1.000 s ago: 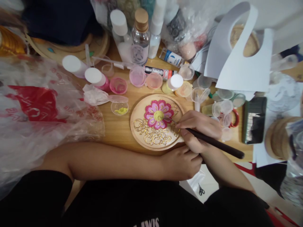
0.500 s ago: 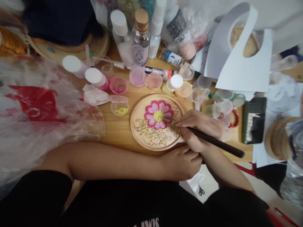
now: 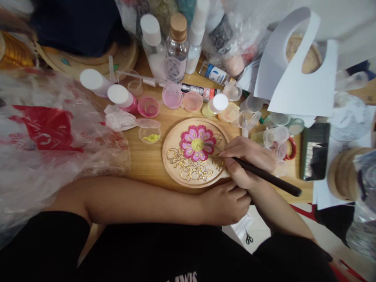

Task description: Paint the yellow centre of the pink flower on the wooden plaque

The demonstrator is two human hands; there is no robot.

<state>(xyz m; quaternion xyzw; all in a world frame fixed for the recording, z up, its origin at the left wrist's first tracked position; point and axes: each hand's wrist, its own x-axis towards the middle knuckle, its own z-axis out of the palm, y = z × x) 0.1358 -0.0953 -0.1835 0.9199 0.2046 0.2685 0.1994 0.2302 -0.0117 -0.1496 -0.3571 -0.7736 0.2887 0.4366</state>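
A round wooden disc lies on the wooden table, bearing a pink flower with a yellow centre and gold outlines below it. My right hand pinches a dark paintbrush; its tip reaches onto the flower's right side. My left hand rests curled at the table's near edge, just below the disc and against my right wrist, its forearm lying across the front.
Small paint cups, a cup of yellow paint, white-capped bottles, a glue tube and empty clear cups ring the disc. A crumpled plastic bag lies left. White paper and a dark phone lie right.
The brush tip has crept a little across the flower's right petals; both hands otherwise hold their places. The view has shifted slightly.
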